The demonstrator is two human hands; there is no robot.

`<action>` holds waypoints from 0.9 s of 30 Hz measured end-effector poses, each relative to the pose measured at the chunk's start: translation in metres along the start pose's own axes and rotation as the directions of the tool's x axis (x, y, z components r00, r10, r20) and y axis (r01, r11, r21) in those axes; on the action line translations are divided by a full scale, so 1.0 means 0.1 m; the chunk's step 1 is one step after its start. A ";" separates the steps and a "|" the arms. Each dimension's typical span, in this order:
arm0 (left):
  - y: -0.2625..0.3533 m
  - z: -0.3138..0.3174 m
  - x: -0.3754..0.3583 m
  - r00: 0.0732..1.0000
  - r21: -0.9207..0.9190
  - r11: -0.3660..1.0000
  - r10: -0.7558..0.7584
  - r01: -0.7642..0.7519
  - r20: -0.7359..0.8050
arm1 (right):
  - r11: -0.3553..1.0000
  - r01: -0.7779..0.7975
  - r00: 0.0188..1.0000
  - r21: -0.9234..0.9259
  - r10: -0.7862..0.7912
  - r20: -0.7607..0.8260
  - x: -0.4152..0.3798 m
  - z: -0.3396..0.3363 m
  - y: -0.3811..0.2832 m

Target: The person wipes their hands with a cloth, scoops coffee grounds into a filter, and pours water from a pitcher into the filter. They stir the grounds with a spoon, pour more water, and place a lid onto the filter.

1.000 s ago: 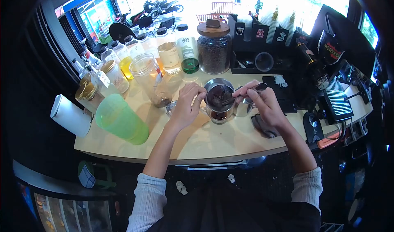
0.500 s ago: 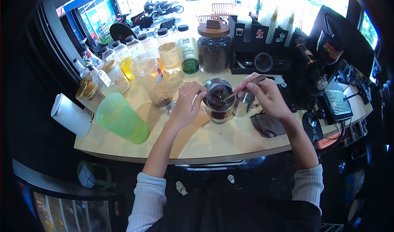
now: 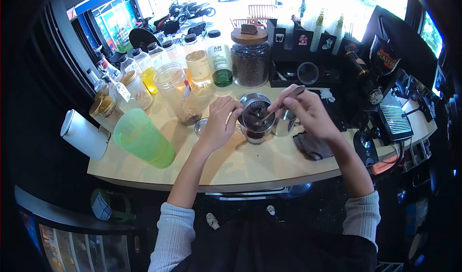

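Note:
A metal strainer (image 3: 257, 109) with dark wet contents sits over a glass cup (image 3: 255, 136) that has dark liquid in it. My left hand (image 3: 222, 120) pinches the strainer's left rim. In my right hand (image 3: 308, 111) is a spoon (image 3: 288, 99), its lower end down in the dark contents. A metal pitcher (image 3: 284, 124) stands just right of the cup, partly behind my right hand. Left of my left hand lies a round lid (image 3: 200, 126), beside a tall clear plastic jar (image 3: 179, 96).
At the left stand a green pitcher (image 3: 144, 139), a white canister (image 3: 84, 134) and several bottles. Behind the strainer is a jar of coffee beans (image 3: 250, 63). A dark cloth (image 3: 312, 146) and a black machine (image 3: 394, 118) are at the right.
My right hand has shifted slightly left with the spoon, whose lower end has moved within the dark contents. My left hand stays at the strainer's rim.

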State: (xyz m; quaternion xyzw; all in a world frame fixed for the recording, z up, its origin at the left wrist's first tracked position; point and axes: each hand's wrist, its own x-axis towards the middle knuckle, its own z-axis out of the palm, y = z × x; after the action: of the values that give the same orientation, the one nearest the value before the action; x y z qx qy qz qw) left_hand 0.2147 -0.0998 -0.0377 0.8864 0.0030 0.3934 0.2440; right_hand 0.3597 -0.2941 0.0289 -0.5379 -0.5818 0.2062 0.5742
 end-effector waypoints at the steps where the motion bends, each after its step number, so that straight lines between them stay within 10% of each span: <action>1: 0.00 0.00 0.00 0.999 -0.005 1.000 -0.029 0.029 0.023 | 1.000 0.000 1.000 0.000 0.000 -0.002 0.00 0.00 0.01; 3: -0.01 0.02 -0.01 1.000 0.001 1.000 -0.014 0.014 0.023 | 0.977 0.004 0.996 -0.213 0.015 0.085 0.00 -0.01 0.02; 27: 0.07 0.02 0.03 0.999 -0.024 0.999 -0.032 0.032 0.009 | 0.932 0.070 0.991 -0.356 -0.024 0.133 0.00 -0.01 -0.11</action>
State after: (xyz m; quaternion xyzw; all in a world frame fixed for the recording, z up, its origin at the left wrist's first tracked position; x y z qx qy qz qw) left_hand 0.2170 -0.1064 -0.0330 0.8850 0.0116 0.3856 0.2609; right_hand 0.3565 -0.2983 0.0390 -0.6056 -0.6576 0.1161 0.4328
